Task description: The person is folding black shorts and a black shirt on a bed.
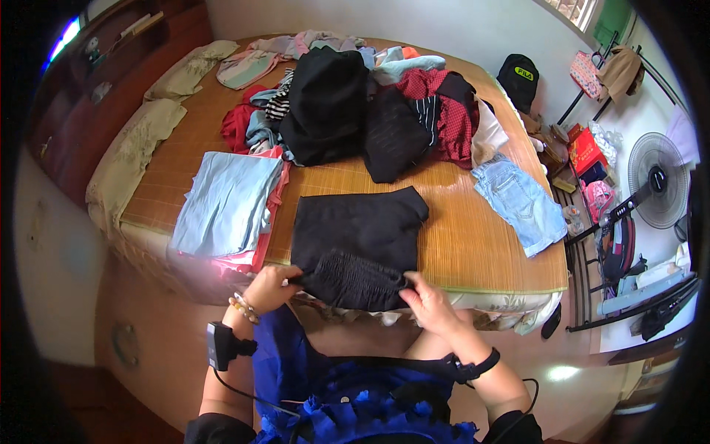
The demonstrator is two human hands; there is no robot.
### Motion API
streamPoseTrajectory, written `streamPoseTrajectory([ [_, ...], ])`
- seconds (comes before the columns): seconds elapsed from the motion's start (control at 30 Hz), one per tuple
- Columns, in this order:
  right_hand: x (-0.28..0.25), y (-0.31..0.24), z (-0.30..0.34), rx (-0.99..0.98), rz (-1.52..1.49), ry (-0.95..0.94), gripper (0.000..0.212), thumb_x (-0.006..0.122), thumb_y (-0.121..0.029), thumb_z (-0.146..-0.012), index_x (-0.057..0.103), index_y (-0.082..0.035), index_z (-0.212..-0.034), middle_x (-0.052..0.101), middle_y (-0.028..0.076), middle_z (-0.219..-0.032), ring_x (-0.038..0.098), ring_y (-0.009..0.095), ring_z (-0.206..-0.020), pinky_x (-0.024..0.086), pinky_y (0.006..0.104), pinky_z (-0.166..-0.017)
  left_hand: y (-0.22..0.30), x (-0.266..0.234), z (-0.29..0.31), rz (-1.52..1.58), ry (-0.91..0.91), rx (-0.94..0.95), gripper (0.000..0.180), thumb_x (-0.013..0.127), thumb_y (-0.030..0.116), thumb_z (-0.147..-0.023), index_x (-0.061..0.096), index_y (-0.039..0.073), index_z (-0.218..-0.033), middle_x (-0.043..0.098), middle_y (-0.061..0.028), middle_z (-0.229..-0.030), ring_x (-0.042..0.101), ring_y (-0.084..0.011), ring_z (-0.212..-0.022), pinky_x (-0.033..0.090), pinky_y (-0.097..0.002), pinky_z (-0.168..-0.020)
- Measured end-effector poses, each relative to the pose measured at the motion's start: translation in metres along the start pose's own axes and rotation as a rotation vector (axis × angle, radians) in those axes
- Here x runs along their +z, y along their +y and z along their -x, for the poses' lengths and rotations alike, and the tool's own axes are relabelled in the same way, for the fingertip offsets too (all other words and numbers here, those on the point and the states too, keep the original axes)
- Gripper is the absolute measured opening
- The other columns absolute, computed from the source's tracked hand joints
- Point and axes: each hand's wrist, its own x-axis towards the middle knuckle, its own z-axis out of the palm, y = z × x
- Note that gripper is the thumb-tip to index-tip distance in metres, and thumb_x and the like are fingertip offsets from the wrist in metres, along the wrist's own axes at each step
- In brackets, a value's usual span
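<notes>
A black garment with a gathered elastic waistband (355,277) lies at the bed's near edge, its flat part (359,222) spread on the woven mat. My left hand (272,287) pinches the left end of the waistband. At the other end, my right hand (433,302) grips it between thumb and fingers. The band is held stretched between both hands, slightly over the edge. To the left is a stack of folded clothes, a light blue one (225,196) on top of pink ones. Folded denim shorts (520,201) lie to the right.
A heap of mixed clothes, with a large black piece (325,103) and a red patterned one (455,126), covers the mat's far half. Pillows (137,152) line the left side. A standing fan (657,180) and a black metal rack (584,248) stand at the right.
</notes>
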Motion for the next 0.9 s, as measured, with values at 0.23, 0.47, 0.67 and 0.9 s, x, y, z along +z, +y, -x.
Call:
streamPoseTrajectory([
  [0.23,0.009,0.039,-0.109,0.284,-0.068,0.239,0.048,0.054,-0.033,-0.091,0.04,-0.007,-0.129,0.063,0.017,-0.086,0.062,0.035,-0.079,0.048,0.0433,-0.073,-0.012,0.009,-0.069,-0.001,0.383,-0.249,0.029,0.062,0.023,-0.084,0.056,0.0,-0.101,0.063,-0.0226,-0.081,0.063,-0.0379,-0.079,0.048,-0.042,-0.065],
  [0.47,0.036,0.082,-0.094,0.037,0.235,0.293,0.062,0.066,-0.019,-0.081,0.038,-0.011,-0.136,0.056,0.016,-0.11,0.058,0.028,-0.097,0.048,0.0388,-0.082,-0.036,0.044,-0.083,-0.049,0.533,-0.301,0.058,0.067,0.031,-0.078,0.047,0.003,-0.124,0.062,-0.0248,-0.104,0.06,-0.0407,-0.094,0.048,-0.045,-0.08],
  [0.67,0.036,0.022,-0.106,-0.018,0.418,0.465,0.06,0.066,-0.029,-0.08,0.042,-0.013,-0.133,0.043,0.022,-0.129,0.043,0.04,-0.119,0.036,0.0509,-0.096,-0.001,0.032,-0.085,-0.308,0.635,-0.1,0.052,0.068,0.017,-0.077,0.049,0.006,-0.124,0.049,-0.0213,-0.123,0.046,-0.0392,-0.115,0.039,-0.044,-0.095],
  [0.9,0.072,0.039,-0.103,-0.082,0.516,0.161,0.052,0.053,-0.046,-0.087,0.048,-0.022,-0.132,0.022,0.014,-0.149,0.017,0.035,-0.138,0.012,0.0607,-0.107,0.012,0.064,-0.099,-0.457,0.268,-0.227,0.048,0.055,0.035,-0.088,0.047,0.021,-0.133,0.03,-0.0172,-0.146,0.024,-0.0375,-0.136,0.025,-0.0541,-0.105],
])
